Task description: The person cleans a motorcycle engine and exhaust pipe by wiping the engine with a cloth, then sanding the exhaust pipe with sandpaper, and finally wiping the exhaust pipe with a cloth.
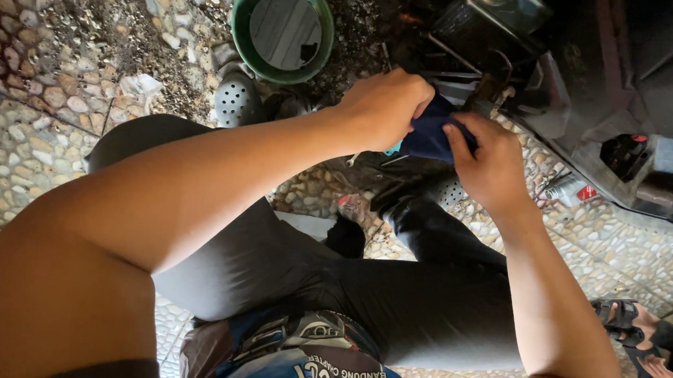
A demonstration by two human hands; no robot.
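Black machine underside [558,62] sits over the pebble floor [33,119]; green basin [282,29] just beside it; left hand [383,107] and right hand [491,162] both clamped on dark blue cloth [431,133] at the machine's edge; risk: cloth snags on metal parts, or knuckles scrape them.

A floor of small rounded pebbles set in mortar [25,119] fills the scene, stained dark with grit and oil toward the top. A green plastic basin [241,23] with dark liquid stands on it, a grey perforated clog [237,99] just below and a crumpled white scrap [138,88] to the left. Dark machinery with black metal parts [588,79] takes up the upper right. At the lower right edge, a sandalled foot [625,319] rests on the stones. Daylight is soft and even.
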